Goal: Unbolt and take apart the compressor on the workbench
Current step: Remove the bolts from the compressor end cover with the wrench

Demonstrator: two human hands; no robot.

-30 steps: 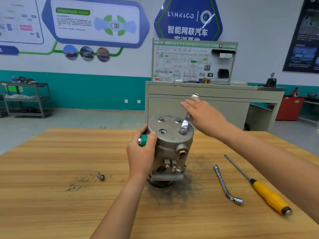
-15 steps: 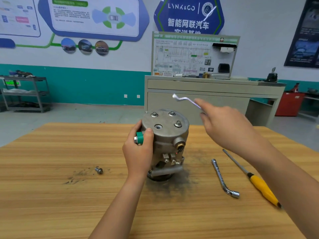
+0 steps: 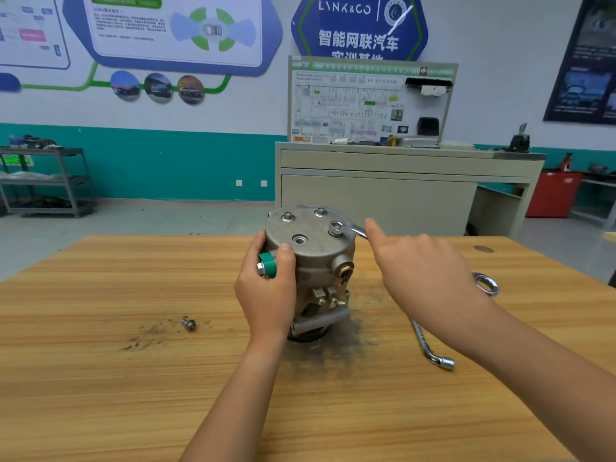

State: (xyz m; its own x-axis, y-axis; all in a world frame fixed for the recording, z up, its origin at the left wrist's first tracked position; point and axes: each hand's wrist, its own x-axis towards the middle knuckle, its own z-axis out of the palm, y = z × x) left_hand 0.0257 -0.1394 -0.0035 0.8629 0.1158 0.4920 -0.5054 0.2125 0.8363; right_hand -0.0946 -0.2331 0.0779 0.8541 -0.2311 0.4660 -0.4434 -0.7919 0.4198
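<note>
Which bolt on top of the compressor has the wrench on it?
The right-hand bolt, nearest the right hand: the wrench ring sits around it. The two bolts farther back are bare.

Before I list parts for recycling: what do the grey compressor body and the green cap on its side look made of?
Grey compressor body: probably cast aluminium, from its matte, dull, slightly grainy look. Green cap: likely plastic, smooth with uniform colour.
</note>
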